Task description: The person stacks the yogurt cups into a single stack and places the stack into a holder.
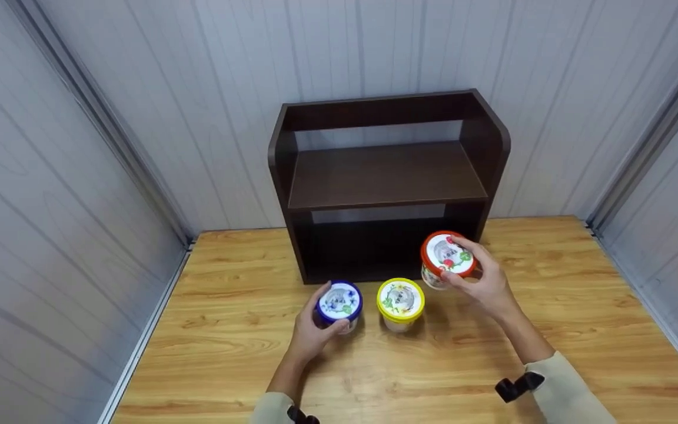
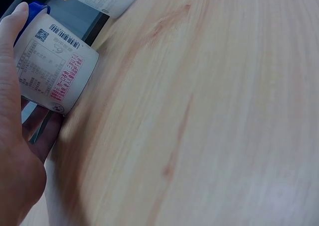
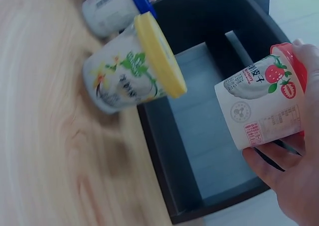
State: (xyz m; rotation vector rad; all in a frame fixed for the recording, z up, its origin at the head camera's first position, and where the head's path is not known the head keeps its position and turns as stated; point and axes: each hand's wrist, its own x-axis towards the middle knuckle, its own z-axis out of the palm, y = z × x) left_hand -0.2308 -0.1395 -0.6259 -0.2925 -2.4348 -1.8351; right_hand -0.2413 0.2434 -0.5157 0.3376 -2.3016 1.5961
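My right hand (image 1: 488, 287) grips a red-lidded yogurt tub (image 1: 448, 254) with strawberry print; in the right wrist view this tub (image 3: 264, 99) is lifted off the table, in front of the shelf's lower right. With thumb and fingers around its lid, my left hand (image 1: 311, 330) holds a blue-lidded yogurt tub (image 1: 339, 301). That tub's printed label (image 2: 55, 64) faces the left wrist camera, and its base appears at or close to the tabletop. Between the two hands a yellow-lidded tub (image 1: 401, 299) stands upright on the table, touched by neither.
A dark brown two-tier shelf (image 1: 389, 176) stands behind the tubs against the pale panelled wall (image 1: 245, 53). Its side panels rise above the upper board. The wooden table (image 1: 227, 335) extends to both sides, bounded by walls at left and right.
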